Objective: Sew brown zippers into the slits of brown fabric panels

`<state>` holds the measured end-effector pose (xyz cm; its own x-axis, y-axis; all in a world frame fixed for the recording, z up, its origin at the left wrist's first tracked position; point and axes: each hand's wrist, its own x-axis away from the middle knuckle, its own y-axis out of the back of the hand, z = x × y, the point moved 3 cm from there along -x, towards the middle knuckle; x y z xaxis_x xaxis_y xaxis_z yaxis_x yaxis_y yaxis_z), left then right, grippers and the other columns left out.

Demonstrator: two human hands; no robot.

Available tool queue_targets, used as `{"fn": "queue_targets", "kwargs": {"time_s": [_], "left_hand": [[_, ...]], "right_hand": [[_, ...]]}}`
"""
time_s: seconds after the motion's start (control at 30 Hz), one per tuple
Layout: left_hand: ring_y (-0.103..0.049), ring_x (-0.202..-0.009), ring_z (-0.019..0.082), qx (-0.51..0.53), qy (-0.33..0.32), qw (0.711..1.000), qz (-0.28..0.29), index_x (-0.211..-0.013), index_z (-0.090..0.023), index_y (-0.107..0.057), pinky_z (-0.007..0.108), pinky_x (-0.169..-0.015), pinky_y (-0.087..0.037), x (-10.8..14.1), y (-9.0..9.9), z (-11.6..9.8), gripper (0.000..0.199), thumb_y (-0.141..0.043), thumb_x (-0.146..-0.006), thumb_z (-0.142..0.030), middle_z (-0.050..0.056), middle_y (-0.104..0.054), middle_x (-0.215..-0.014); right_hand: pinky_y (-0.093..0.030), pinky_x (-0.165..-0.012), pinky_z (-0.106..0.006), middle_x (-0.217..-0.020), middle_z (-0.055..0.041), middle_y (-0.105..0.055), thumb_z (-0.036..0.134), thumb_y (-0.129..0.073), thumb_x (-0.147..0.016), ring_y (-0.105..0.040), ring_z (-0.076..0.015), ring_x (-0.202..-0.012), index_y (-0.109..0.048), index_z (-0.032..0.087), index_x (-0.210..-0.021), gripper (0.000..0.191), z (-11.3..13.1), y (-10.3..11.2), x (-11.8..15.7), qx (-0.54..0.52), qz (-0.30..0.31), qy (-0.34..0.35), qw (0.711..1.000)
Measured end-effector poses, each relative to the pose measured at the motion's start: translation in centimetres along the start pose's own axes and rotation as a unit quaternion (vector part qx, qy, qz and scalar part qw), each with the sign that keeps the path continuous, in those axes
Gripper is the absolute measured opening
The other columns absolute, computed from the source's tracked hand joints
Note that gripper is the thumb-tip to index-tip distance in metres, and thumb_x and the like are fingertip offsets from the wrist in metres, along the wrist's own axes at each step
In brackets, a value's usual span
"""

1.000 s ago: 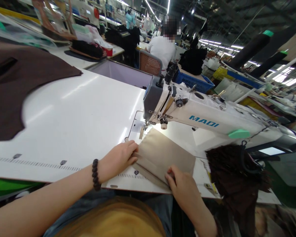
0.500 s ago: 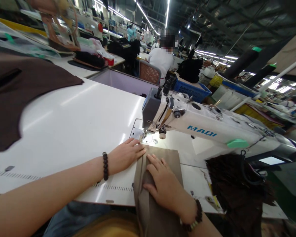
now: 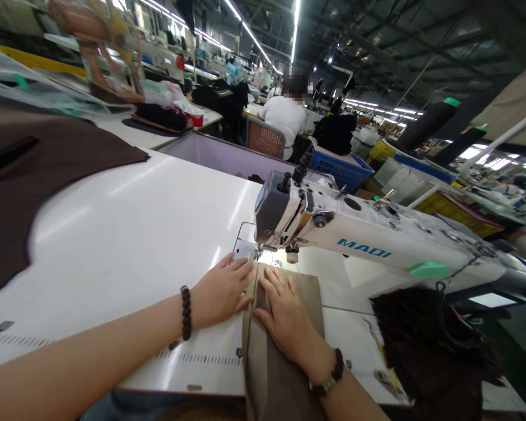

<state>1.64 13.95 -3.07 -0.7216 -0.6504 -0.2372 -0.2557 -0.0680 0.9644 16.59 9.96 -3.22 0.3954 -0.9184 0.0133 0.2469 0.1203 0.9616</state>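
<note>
Presently pressing a folded taupe fabric [image 3: 276,362] flat with both hands, on the white table [image 3: 127,234], just near of the presser foot [image 3: 259,252] of the sewing machine [image 3: 368,234]. Laying the left hand [image 3: 222,292] at the fabric's left edge, grip unclosed, fingers spread toward the far side; placing the right hand [image 3: 289,321] palm down on top, grip likewise loose and fanned out.

Ending, on the far side, just short of the presser foot; hanging, on the near side, past the table's near edge. Leaving wide bare room at left, as far as the curved edge of the brown cloth [image 3: 61,175]; offering only a narrower strip at right, between fabric and dark cloth [image 3: 425,345].

Compared with a second ago, turned from a rightward slant to lie lengthwise, near to far, with the right hand moved from a pinch at the near edge up onto the upper face. Compared with half a second ago, changed little: fanned the left fingers wider, slightly farther from the right ones.
</note>
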Motion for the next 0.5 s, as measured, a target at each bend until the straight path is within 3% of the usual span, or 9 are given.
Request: {"fn": "queue_targets", "kwargs": {"time_s": [0.1, 0.33, 0.4, 0.5], "left_hand": [[-0.044, -0.116, 0.029, -0.025, 0.033, 0.999, 0.0, -0.116, -0.007, -0.054, 0.046, -0.103, -0.027, -0.6, -0.3, 0.3, 0.043, -0.057, -0.084, -0.037, 0.013, -0.055, -0.12], [-0.043, -0.117, 0.033, -0.021, 0.051, 0.998, -0.001, -0.116, -0.008, -0.053, 0.053, -0.098, -0.033, -1.9, -0.1, 1.9, 0.04, -0.06, -0.083, -0.029, 0.016, -0.051, -0.126], [-0.045, -0.114, 0.03, -0.005, 0.037, 0.999, 0.001, -0.111, -0.009, -0.056, 0.049, -0.098, -0.035, -1.2, 0.5, 1.5, 0.032, -0.059, -0.083, -0.026, 0.014, -0.053, -0.122], [-0.054, -0.099, 0.02, 0.097, -0.02, 0.995, -0.013, -0.102, -0.014, -0.059, 0.034, -0.091, -0.044, 1.3, 2.1, -0.9, 0.018, -0.049, -0.089, -0.019, 0.008, -0.06, -0.107]], "right_hand": [[-0.024, -0.107, -0.053, -0.143, -0.0112, -0.029, 0.026, -0.051, -0.084, -0.024, -0.0248, -0.133, -0.038, 0.013, -0.134, 0.053, -0.4, 0.2, -1.2, -0.008, -0.013, 0.001, 1.0], [-0.021, -0.109, -0.05, -0.143, -0.0116, -0.03, 0.03, -0.049, -0.087, -0.025, -0.0237, -0.133, -0.037, 0.012, -0.134, 0.052, -1.3, 0.1, -3.2, -0.01, -0.043, 0.016, 0.999], [-0.02, -0.109, -0.049, -0.144, -0.0111, -0.028, 0.028, -0.044, -0.089, -0.023, -0.0227, -0.134, -0.037, 0.012, -0.134, 0.048, -1.6, 0.2, -3.2, -0.017, -0.041, 0.024, 0.999], [-0.017, -0.11, -0.047, -0.146, -0.0089, -0.024, 0.028, -0.035, -0.092, -0.019, -0.0201, -0.135, -0.034, 0.013, -0.136, 0.046, -1.8, 0.4, -2.7, -0.033, -0.029, 0.049, 0.998]]}}
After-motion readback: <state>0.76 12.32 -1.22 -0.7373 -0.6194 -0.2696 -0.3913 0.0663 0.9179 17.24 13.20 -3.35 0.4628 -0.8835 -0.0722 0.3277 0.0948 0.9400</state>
